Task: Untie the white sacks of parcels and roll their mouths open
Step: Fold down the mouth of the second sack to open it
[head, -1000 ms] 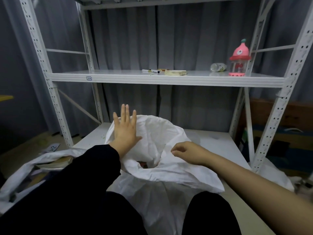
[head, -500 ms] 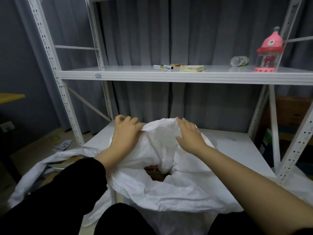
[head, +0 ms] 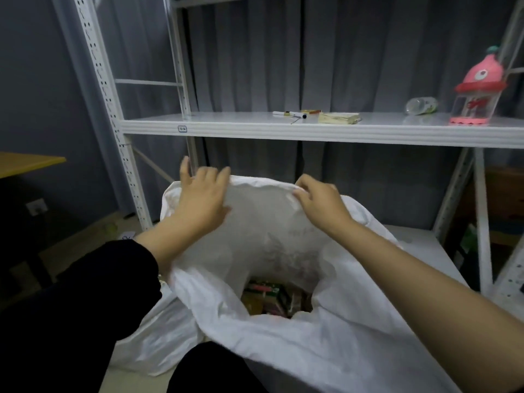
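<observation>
Left hand (head: 202, 199) and right hand (head: 320, 201) curl fingers round the white woven sack (head: 283, 231) at its 12 o'clock rim; seemingly soft, slippery.

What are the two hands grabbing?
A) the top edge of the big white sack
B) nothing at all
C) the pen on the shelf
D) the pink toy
A: the left hand and the right hand both grip the far rim of the white sack, and its mouth is open over the parcels inside.
</observation>
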